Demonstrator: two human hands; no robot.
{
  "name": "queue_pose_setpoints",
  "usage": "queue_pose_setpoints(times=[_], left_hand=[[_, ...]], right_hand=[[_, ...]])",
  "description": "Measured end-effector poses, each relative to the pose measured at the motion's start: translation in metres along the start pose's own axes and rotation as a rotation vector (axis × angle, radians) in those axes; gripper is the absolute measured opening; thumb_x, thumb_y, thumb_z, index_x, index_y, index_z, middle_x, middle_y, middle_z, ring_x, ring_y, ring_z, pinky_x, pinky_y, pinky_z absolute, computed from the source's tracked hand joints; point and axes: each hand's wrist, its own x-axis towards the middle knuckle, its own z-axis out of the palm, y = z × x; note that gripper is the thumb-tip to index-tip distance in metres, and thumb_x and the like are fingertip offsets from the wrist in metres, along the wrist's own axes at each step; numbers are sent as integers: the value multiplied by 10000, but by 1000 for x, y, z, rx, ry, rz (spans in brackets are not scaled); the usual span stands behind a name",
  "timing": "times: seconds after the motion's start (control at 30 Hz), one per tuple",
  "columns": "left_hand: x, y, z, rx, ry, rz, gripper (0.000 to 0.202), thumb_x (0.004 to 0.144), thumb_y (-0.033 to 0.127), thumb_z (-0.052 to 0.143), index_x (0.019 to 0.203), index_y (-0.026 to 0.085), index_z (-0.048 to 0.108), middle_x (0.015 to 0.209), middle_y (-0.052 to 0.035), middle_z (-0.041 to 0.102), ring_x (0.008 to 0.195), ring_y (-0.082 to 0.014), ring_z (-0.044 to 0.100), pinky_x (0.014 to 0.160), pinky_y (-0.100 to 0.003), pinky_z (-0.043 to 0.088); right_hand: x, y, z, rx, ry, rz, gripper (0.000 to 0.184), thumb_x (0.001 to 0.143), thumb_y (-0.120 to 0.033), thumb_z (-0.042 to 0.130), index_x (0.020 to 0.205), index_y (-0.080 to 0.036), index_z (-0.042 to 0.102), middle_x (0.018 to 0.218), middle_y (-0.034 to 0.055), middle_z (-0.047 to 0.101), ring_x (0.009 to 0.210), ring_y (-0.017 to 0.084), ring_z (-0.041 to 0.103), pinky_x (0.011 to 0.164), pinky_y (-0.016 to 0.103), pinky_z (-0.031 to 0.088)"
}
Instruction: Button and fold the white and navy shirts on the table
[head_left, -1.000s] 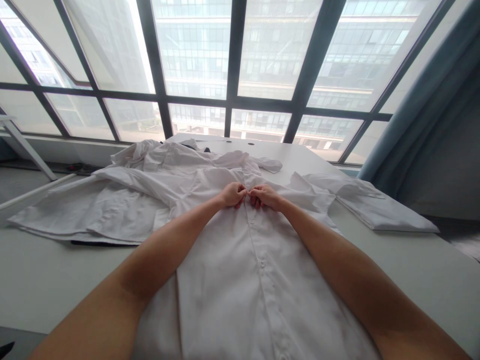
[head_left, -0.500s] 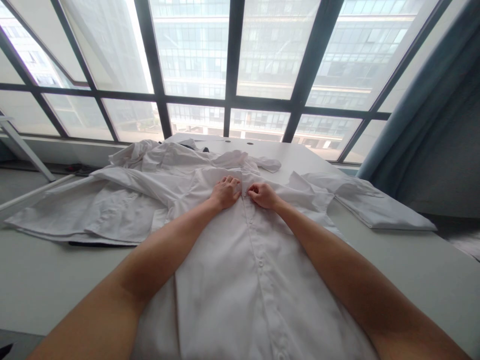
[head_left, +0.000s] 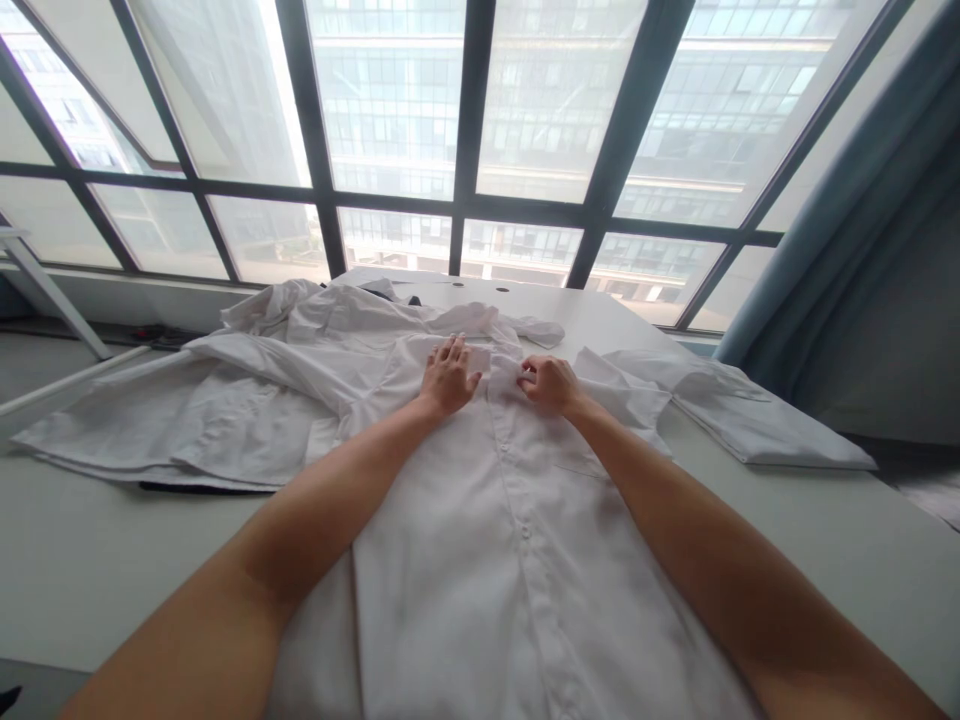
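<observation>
– Where's the white, button-front cloth shirt (head_left: 450, 530)?
– Front up on the smooth white table (head_left: 802, 525).
– Hands?
– The bare left hand (head_left: 448, 380) lies flat on it, fingers spread, gripping nothing. The bare right hand (head_left: 551, 384) is half-curled; whether it pinches cloth, I can't tell.

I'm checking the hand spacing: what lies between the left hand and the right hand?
The front placket of the white shirt lies between the left hand and right hand in the head view; no separate object shows there.

White table (head_left: 817, 560), white shirt (head_left: 442, 530) spread out, rumpled garments (head_left: 232, 420), folded cloth (head_left: 795, 430).
</observation>
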Motion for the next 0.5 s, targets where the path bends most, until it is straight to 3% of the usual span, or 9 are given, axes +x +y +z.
queue_pose_setpoints(times=[0.07,0.13,0.27,0.33,0.43,0.5], left_hand=[[2,-2,-2,2,64,1,513,969,335,441,1445,145,448,1589,-144,300,1488,-281,200,1199,-507,120],[3,-4,-4,-7,111,23,495,991,333,391,1449,153,442,1570,-133,345,1485,-265,212,1205,-513,57],[2,-2,-6,-28,117,52,442,1004,327,376,1384,150,518,1337,-130,612,1340,-260,453,1207,-507,18],[1,1,-8,-19,88,66,416,1004,330,387,1317,141,585,1191,-130,690,1206,-256,565,1203,-482,88],[-1,8,-12,4,-3,22,415,1011,354,373,1294,168,613,1056,-127,732,1056,-255,654,1091,-424,336],[-3,10,-14,28,-62,-54,423,1007,374,376,1344,212,575,1028,-120,740,986,-265,686,947,-388,447]], right_hand=[[2,-3,-13,120,-10,-89,195,724,-183,657,908,-173,719,914,79,735,889,234,653,812,296,456],[2,-5,-26,296,-117,-178,113,708,-231,692,802,-170,711,803,40,712,768,193,631,702,255,460],[1,-5,-43,512,-488,-135,366,728,-507,716,605,-163,686,546,1,606,521,122,517,503,226,377],[1,-5,-44,497,-498,-67,415,736,-537,715,566,-161,674,515,8,599,486,110,497,481,225,356],[2,-3,-39,420,-348,19,287,705,-429,788,797,-164,725,595,9,655,533,124,555,500,212,381],[2,-3,-34,392,-297,69,474,697,-351,807,1116,-172,674,645,-5,674,562,137,588,526,211,407]])
